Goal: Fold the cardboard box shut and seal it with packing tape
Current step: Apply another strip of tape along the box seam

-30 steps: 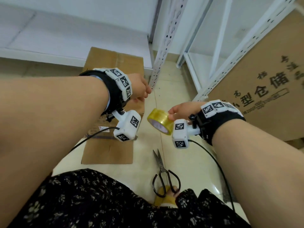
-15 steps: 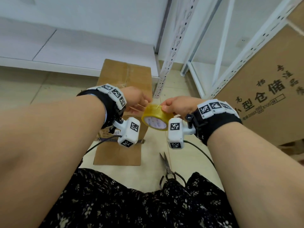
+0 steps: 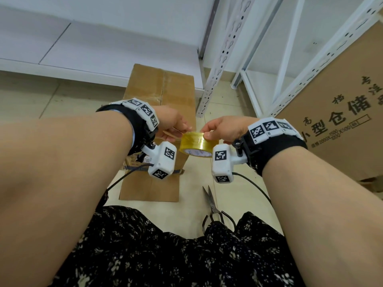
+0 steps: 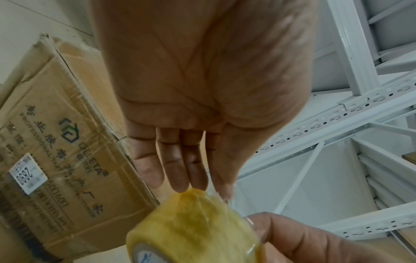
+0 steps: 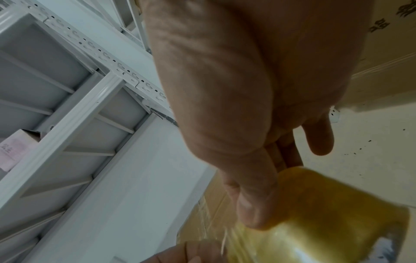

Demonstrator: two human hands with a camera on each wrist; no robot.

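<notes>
A yellowish roll of packing tape (image 3: 196,144) hangs in the air in front of me, over the near right side of the cardboard box (image 3: 161,90). My right hand (image 3: 207,131) grips the roll, thumb on its outer face. My left hand (image 3: 184,130) pinches the clear loose end of the tape at the roll's top. The left wrist view shows the film at my left fingertips (image 4: 225,191) just above the roll (image 4: 193,227). The box lies on the floor with its top flaps down, old tape across them. In the right wrist view my thumb (image 5: 249,210) presses on the roll (image 5: 326,204).
Black scissors (image 3: 211,204) lie on the floor by my lap, right of the box. White metal shelving (image 3: 223,48) stands behind the box and to the right. A big printed carton (image 3: 342,121) leans at the far right. Tiled floor surrounds the box.
My hands have come together. The left hand, apart from the roll a second ago, now pinches its loose end. The right hand has brought the roll up and leftward.
</notes>
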